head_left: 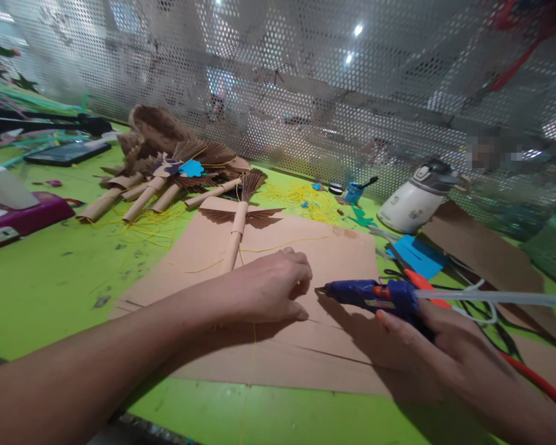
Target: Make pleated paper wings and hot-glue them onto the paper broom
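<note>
My right hand (pixel 449 346) is wrapped round a blue hot glue gun (pixel 366 293). A clear glue stick (pixel 495 298) sticks out of its back, and its nozzle points left, close to my left hand. My left hand (pixel 269 284) hovers low over brown kraft paper (pixel 343 247), fingers curled and thumb apart, with nothing visible between them. Just beyond it lies a rolled paper tube (pixel 237 232) with pleated brown paper fans (pixel 213 215) at its far end. The tube's near end is hidden behind my left hand and forearm. Thin yellow string (pixel 287 246) trails across the paper.
Several similar paper tubes with fans (pixel 141 198) lie piled at the back left. A purple power strip (pixel 37 216) and a phone (pixel 67 153) are at left. A white bottle (pixel 412 198), blue paper (pixel 417 256) and tangled cords stand or lie at right. Perforated metal (pixel 306 93) closes off the back.
</note>
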A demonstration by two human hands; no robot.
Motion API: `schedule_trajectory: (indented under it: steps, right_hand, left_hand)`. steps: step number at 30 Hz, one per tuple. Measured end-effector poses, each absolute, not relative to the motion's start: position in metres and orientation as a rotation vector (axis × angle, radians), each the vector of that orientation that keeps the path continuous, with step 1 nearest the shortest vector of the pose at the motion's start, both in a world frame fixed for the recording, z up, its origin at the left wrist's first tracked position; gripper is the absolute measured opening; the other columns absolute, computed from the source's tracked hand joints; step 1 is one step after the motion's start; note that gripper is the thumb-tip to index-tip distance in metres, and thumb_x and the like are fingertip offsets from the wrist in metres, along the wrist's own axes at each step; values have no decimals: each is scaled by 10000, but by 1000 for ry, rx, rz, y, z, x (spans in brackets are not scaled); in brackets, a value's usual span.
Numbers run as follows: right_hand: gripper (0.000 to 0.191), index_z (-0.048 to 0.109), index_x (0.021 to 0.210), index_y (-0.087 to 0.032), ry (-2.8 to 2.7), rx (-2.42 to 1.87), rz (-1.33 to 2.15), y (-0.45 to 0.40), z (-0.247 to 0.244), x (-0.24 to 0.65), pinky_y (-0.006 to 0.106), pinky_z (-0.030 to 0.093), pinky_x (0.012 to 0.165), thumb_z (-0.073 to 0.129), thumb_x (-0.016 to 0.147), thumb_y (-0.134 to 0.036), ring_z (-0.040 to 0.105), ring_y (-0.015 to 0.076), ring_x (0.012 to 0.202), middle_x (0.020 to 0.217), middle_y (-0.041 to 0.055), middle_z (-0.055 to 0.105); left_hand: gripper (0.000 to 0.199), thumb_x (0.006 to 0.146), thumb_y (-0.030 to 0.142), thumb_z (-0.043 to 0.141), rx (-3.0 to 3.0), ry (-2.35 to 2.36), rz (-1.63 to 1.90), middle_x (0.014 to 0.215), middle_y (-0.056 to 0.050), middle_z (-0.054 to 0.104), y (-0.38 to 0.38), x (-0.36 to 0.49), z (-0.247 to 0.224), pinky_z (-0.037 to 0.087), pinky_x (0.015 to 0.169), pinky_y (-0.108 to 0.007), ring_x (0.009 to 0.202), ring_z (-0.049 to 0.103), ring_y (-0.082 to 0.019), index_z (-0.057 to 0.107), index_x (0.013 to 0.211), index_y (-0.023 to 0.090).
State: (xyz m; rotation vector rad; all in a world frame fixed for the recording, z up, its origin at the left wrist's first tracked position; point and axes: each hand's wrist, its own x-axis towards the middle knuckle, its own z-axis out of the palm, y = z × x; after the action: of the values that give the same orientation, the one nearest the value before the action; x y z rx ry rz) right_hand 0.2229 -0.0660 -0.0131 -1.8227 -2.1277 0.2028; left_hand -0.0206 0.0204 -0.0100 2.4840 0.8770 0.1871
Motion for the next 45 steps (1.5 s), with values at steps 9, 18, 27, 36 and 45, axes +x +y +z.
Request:
schedule_trajectory:
  steps: [9, 18, 27, 36, 45]
  right_hand:
    - [392, 680, 897, -191, -2046, -1903, 274, -69, -14, 221, 336, 522, 633, 462, 813, -506, 663, 250, 727, 804, 81, 720]
    - [359, 679, 878, -217, -2104, -1893, 169, -68, -15, 223, 302, 516, 601, 461, 823, -496, 662, 236, 713, 784, 61, 717]
    - [412, 674, 930, -201, -2061, -1924, 269, -69, -15, 222, 342, 523, 648, 452, 811, -527, 664, 264, 776, 852, 85, 721]
    - [441, 680, 935, -188, -2045, -1920, 295, -69, -11, 218, 365, 520, 663, 419, 825, -526, 664, 266, 757, 853, 95, 720]
    - [394, 669, 1010, -207, -2077, -1840, 301, -69, -10, 220, 347, 527, 691, 446, 837, -483, 669, 259, 812, 904, 79, 726]
  left_hand:
    - [165, 699, 288, 641, 2475, 882, 200, 970, -43, 553, 20, -20, -11, 377, 707, -280, 892, 475, -182, 559, 786, 174]
    - [179, 706, 284, 640, 2487, 883, 200, 958, -42, 552, 19, -20, -10, 376, 705, -275, 894, 476, -184, 577, 830, 172]
    - [192, 704, 267, 635, 2485, 892, 213, 956, -41, 550, 18, -19, -11, 374, 700, -274, 883, 477, -181, 574, 862, 177]
    - [145, 696, 267, 627, 2467, 885, 192, 941, -44, 545, 19, -20, -9, 373, 700, -282, 891, 477, -190, 564, 789, 174]
    - [158, 700, 272, 638, 2487, 881, 216, 945, -38, 545, 19, -20, -10, 365, 693, -268, 892, 476, -184, 514, 706, 174]
